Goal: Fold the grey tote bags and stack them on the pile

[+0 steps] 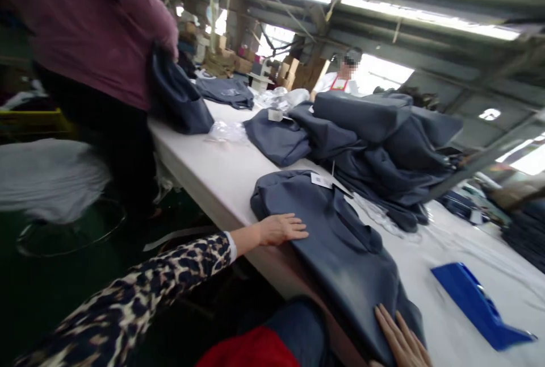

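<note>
A dark blue, leather-like bag (332, 242) with a strap lies on the white table in front of me. A white tag (321, 180) rests on its far end. My left hand (283, 229) is flat on the bag's near side, fingers stretched out. At the end closest to me, my right hand (402, 337) presses on the bag with its fingers apart; the frame's lower edge cuts off part of it. Neither hand grips anything.
A heap of similar dark blue bags (361, 128) is piled across the white table (204, 157). A blue plastic object (477, 304) lies at right. To the left, a person in a purple top (97, 32) holds another dark bag (179, 94). Another person (340, 80) stands behind the heap.
</note>
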A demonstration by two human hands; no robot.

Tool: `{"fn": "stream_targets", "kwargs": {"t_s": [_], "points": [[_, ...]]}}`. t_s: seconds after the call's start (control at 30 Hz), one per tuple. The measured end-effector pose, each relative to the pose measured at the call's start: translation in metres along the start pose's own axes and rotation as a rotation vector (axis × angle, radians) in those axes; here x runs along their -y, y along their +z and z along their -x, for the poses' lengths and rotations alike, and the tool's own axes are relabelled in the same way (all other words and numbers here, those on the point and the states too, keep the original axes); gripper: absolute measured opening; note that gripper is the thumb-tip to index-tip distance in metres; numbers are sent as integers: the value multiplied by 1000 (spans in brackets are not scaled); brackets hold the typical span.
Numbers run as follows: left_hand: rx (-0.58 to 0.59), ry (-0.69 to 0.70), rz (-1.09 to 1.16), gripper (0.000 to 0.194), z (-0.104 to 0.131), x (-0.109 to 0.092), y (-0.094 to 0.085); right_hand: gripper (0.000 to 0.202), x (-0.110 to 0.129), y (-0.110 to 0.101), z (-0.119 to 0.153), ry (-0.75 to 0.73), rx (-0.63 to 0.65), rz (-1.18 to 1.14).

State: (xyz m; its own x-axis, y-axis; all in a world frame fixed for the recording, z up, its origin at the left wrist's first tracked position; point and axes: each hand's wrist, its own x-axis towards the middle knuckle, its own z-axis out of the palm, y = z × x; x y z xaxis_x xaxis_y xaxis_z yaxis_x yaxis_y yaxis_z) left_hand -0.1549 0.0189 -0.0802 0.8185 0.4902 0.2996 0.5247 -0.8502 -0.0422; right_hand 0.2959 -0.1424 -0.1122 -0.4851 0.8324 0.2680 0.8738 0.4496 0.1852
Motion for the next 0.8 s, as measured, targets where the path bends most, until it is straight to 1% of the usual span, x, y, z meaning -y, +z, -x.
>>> {"fn": "stream_targets", "kwargs": {"t_s": [0.07,0.13,0.2,0.23,0.3,0.37,0.4,0.47,0.53,0.57,0.6,0.63,0.7,0.73,0.8], "points": [[73,20,53,62,-9,11,-5,112,21,-10,2,14,-2,31],[86,25,103,67,-19,17,-9,117,34,-15,5,25,-46,83],[76,42,121,70,-28,23,-10,114,42,-18,8,-3,-78,115],[69,53,108,69,-33,27,-11,110,46,-21,8,-24,-80,114],[72,63,39,66,-42,42,-12,93,60,-29,3,-41,-65,87],[88,13,-57,63,-53,63,-13,73,87,-40,-15,-20,-35,40],[98,-36,-103,61,-60,75,-15,65,105,-46,-30,-2,-12,11],[119,-176,-164,60,-74,95,-19,54,147,-56,-71,33,18,-40],[137,-346,-176,60,-91,109,-24,32,189,-62,-124,87,139,-74],[147,-416,-172,60,-100,112,-25,24,208,-63,-151,91,212,-83],[157,-469,-166,59,-110,113,-26,17,224,-62,-178,55,281,-103],[167,-498,-159,57,-120,111,-26,9,237,-59,-203,12,303,-143],[180,-496,-145,53,-140,104,-21,8,257,-50,-243,-24,324,-201],[183,-486,-131,51,-147,99,-16,9,265,-45,-258,-39,315,-223],[199,-468,-95,50,-156,89,0,15,276,-37,-276,-99,257,-261]]}}
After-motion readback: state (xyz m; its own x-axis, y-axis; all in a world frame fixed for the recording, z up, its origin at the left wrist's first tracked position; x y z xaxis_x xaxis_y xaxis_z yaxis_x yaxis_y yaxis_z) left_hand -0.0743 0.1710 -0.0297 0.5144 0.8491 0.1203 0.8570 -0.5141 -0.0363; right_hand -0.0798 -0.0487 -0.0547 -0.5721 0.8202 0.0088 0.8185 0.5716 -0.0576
